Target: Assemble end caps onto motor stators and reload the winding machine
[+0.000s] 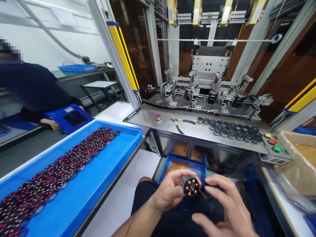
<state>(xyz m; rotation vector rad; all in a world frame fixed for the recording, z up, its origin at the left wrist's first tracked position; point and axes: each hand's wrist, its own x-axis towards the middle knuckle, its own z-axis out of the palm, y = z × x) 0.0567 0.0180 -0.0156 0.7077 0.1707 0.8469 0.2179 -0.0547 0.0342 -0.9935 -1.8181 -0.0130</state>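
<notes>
The left hand [170, 191] grips a small wound stator [191, 187] with closed fingers, low in front of the steel bench [148, 118]. The right hand [224, 207], half open, touches a thin wire beside the stator, holding nothing else.

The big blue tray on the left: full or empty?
Partly filled. The blue tray holds rows of wound stators along its far side; the near half of its floor is bare.

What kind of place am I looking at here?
Most likely a small-motor assembly line in a factory: a blue tray of wound stators, a winding-type machine behind a steel bench, and push buttons.
</notes>
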